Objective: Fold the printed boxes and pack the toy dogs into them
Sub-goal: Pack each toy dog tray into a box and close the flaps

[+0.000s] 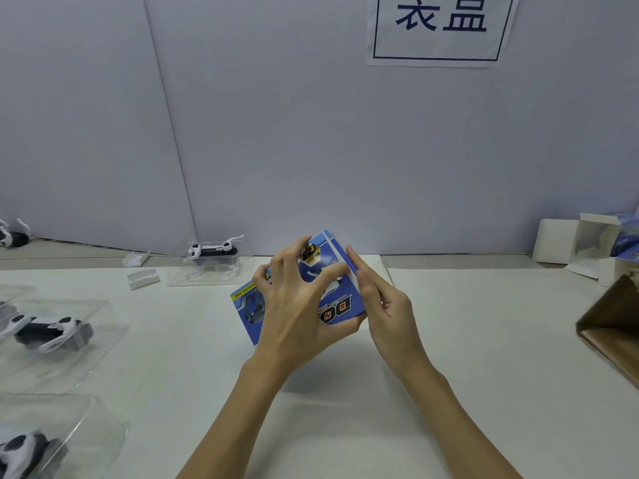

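Meanwhile both hands (left (pixel 294 305), right (pixel 387 305)) grip the box (pixel 340 307); bagged toy dogs (pixel 48 331) lie left.

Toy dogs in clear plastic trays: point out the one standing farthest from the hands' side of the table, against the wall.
The black-and-white toy dog in the clear plastic tray left of the blue printed box; the others lie along the left edge.

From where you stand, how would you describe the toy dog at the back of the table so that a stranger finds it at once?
Start at the white table and follow its far edge, where it meets the grey wall. Left of the blue box that the hands hold stands a clear tray with a black and white toy dog. Unlike the other dogs, it stands upright on its legs by the wall.
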A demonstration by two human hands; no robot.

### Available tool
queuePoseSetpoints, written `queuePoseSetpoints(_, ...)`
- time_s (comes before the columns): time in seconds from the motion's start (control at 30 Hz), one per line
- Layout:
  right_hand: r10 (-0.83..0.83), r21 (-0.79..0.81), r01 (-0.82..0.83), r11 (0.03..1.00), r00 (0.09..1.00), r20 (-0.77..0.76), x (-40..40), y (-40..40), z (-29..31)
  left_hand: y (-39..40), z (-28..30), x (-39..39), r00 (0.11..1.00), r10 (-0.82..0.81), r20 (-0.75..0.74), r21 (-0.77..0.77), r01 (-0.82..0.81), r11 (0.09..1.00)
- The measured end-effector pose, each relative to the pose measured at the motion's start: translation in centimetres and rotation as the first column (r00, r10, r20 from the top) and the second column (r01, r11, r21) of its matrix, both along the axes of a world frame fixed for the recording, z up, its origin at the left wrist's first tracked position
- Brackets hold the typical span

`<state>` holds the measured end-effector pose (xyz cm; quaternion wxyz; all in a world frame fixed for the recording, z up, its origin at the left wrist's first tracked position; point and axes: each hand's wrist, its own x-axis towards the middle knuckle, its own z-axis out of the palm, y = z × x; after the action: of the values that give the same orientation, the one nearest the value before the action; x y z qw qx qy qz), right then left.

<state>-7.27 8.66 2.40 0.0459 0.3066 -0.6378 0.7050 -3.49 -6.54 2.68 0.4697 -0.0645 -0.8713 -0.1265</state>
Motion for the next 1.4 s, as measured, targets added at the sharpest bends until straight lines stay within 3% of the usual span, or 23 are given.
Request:
queuePoseSetpoints(0.07, 0.029, 0.009, -0.029, 1.0, 1.0, -0.004, 0.1, 0.0, 0.0, -0.1, 0.0, 0.0, 1.0, 0.009, -0.002, 0.001, -0.009, 1.0)
queuePoseSetpoints(0.2, 0.003, 0.134, 0.018, 0.991, 0.988, -0.155, 0.2, 0.2, -0.3, -0.3, -0.2, -0.1, 0.999, 0.016, -0.031, 0.026, -0.015, 1.0)
queuePoseSetpoints(0.37, -0.009, 0.155, 0.037, 0.987, 0.984, -0.179, 0.0, 0.3, -0.4, -0.3, -0.3, -0.2, 0.999, 0.026, -0.035, 0.028, -0.025, 0.999)
queuePoseSetpoints(0.53, 0.082, 0.027, -0.081, 0.996, 0.996, -0.046, 0.1, 0.2, -0.2, -0.1, -0.3, -0.1, 0.997, 0.005, -0.073, 0.018, -0.004, 1.0)
queuePoseSetpoints(0.7, 0.023, -0.016, -0.023, 1.0, 1.0, -0.02, -0.3, 0.3, 0.0, 0.2, -0.1, 0.1, 0.992, -0.037, -0.123, 0.094, 0.049, 0.994)
queuePoseSetpoints(0.9, 0.039, -0.074, -0.038, 0.997, 0.999, 0.019, -0.6, 0.6, 0.1, 0.9, -0.4, 0.1, 0.994, 0.012, -0.106, 0.064, -0.005, 0.998)
queuePoseSetpoints(1.13, -0.013, -0.033, 0.011, 0.999, 0.999, -0.043, -0.2, 0.0, -0.6, 1.2, -0.7, 0.0, 0.992, 0.016, -0.123, 0.109, -0.003, 0.994)
queuePoseSetpoints(1.33, -0.025, 0.108, 0.056, 0.993, 0.963, -0.267, -0.3, 0.6, -0.4, 0.4, -0.3, 0.3, 0.997, -0.008, -0.079, 0.097, 0.015, 0.995)
queuePoseSetpoints(1.4, -0.031, 0.114, 0.063, 0.991, 0.963, -0.267, -0.3, 0.7, -0.3, 0.5, 0.0, 0.4, 0.999, -0.006, -0.051, 0.071, 0.009, 0.997)
